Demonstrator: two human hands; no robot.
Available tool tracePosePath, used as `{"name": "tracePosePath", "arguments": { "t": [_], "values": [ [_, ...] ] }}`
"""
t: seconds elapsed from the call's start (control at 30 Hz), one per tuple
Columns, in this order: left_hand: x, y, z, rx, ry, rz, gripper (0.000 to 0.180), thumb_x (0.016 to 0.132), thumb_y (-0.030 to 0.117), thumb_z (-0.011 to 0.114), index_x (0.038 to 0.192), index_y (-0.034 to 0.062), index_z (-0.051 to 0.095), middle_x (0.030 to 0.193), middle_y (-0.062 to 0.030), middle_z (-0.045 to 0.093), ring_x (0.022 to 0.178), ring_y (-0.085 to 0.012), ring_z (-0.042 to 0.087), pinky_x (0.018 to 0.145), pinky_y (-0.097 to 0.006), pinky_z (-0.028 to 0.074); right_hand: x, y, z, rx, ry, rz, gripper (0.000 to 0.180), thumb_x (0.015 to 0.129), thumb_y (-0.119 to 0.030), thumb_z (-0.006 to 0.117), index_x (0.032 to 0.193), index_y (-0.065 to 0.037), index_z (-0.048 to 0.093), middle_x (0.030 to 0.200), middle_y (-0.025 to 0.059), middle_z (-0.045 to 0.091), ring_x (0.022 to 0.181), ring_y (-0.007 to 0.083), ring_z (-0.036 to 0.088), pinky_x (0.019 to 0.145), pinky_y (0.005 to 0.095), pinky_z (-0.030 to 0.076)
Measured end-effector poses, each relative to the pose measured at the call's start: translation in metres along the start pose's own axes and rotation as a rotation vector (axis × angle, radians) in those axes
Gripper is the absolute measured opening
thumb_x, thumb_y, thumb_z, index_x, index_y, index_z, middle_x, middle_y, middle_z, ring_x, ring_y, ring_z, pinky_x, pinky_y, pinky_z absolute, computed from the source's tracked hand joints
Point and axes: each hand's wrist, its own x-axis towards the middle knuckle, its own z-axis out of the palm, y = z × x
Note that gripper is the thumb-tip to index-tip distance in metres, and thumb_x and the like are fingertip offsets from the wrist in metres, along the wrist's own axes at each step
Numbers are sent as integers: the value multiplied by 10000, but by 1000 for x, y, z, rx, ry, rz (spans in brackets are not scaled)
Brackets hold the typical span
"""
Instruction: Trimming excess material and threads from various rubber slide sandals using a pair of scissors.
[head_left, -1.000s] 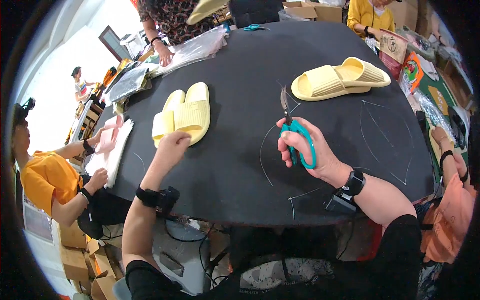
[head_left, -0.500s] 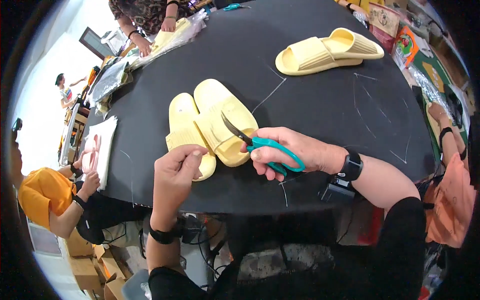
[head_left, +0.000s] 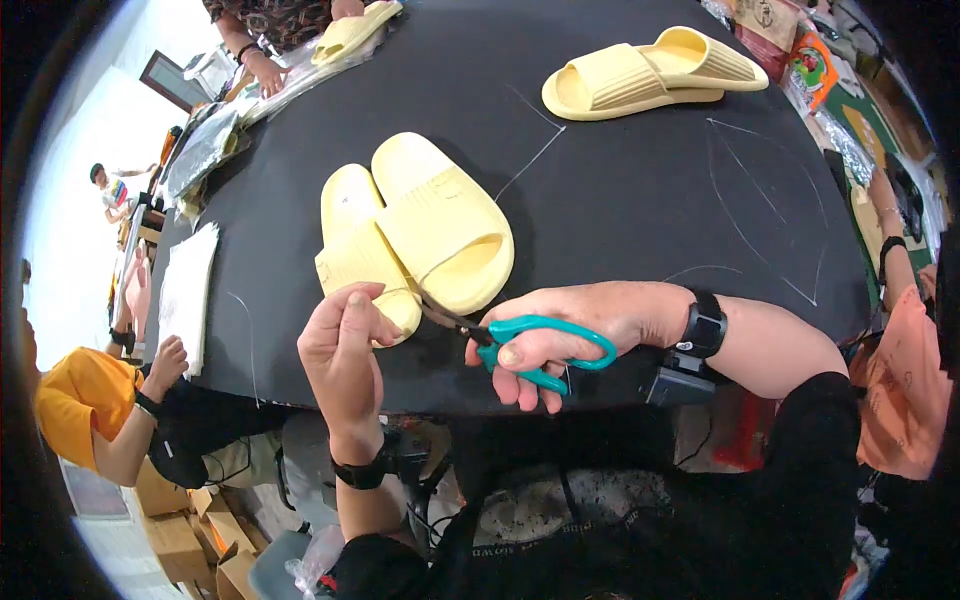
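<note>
Right hand [head_left: 570,330] fingers grip teal scissors [head_left: 520,340], blades at the near slippers [head_left: 415,240] on the table's [head_left: 620,200] edge. Left hand [head_left: 345,345] fingers pinch there; keep them clear, snip small.

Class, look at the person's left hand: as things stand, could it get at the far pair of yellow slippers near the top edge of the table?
Probably not without leaning. The left hand is at the near pair of slippers, and the far pair lies across the black table; nothing blocks the way.
</note>
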Motion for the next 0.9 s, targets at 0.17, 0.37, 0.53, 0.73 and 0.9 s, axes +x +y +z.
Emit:
{"name": "tracePosePath", "arguments": {
  "t": [0.17,0.37,0.53,0.73,0.9],
  "values": [
    [0,0,8,-73,18,25,238,948,120,490,966,-99,582,590,-18,460,547,-108,465,551,-266,433,0,0,-2,0,31,11,432,926,-389,520,1095,8,495,890,102,609,780,170,630,628,302,552],
    [-13,3,17,-144,-52,59,204,932,76,510,948,-98,616,648,-53,545,555,-94,485,572,-264,460,2,0,-1,43,90,-8,415,915,-418,522,978,-8,542,860,91,604,735,158,625,588,288,544],
    [-22,4,22,-46,-109,61,201,942,83,501,947,-85,610,644,-45,519,559,-108,470,570,-281,452,3,2,-4,37,145,-25,405,914,-420,523,934,-17,548,803,75,593,678,135,613,534,269,529],
    [-24,-2,14,-38,-47,59,196,943,79,499,945,-86,605,639,-43,520,556,-106,471,557,-275,448,6,8,-3,76,251,-33,348,905,-394,553,892,-47,529,726,43,579,534,84,568,409,213,464],
    [-27,0,-9,-87,-6,39,175,930,43,508,944,-86,626,654,-43,555,562,-85,482,554,-232,433,4,1,-4,51,239,3,320,906,-364,560,926,-46,536,721,29,581,533,73,569,410,201,464]
  ]
}}
